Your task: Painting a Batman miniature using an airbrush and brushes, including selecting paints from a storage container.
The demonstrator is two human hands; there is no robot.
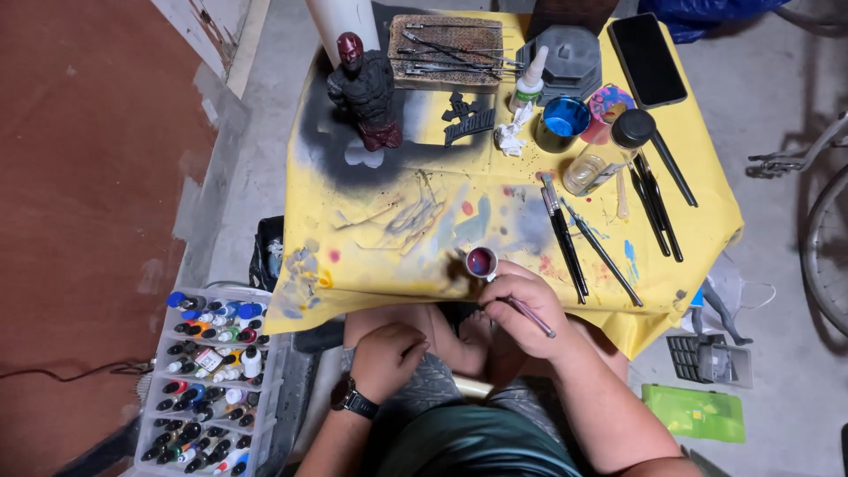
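Your right hand (523,305) grips a thin paintbrush (530,315) beside a small white cup of dark red paint (481,261); your left hand (387,355) rests curled, empty, on your knee.
Keep the brush tip low over the cup just above your fingers; loose black brushes (574,243) lie close to the right on the yellow paint-stained cloth (397,221).

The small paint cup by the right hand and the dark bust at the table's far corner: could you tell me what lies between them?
Only the paint-stained yellow table cover lies between the small paint cup and the bust, in the head view.

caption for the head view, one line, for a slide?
Right hand holds a paintbrush beside a small paint cup on a yellow-covered table; left hand rests on lap.
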